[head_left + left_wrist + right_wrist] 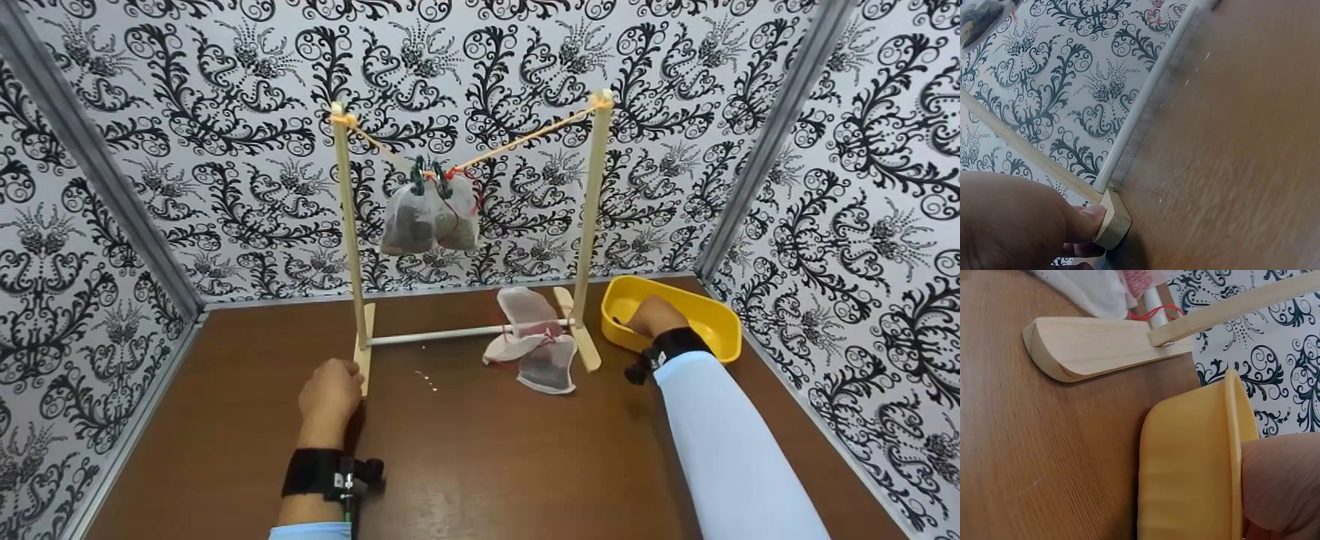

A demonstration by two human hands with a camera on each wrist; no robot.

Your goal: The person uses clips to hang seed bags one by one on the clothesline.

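My left hand (330,391) pinches the left wooden foot (1115,225) of a stand between thumb and fingers. The stand has two wooden posts (592,217) and a white crossbar (439,335). An orange string (529,140) sags between the post tops. Two filled mesh bags (409,221) hang from it at dark green clips (418,178). My right hand (657,315) reaches down into a yellow basin (721,322) at the right. Its fingers are largely hidden by the basin wall, with a small dark thing beside them; I cannot tell whether they hold it.
Several empty-looking mesh bags (546,366) with red drawstrings lie over the crossbar's right end, beside the right wooden foot (587,349). Small pale bits (427,379) are scattered on the brown table (480,457). Patterned walls (247,150) enclose the back and sides.
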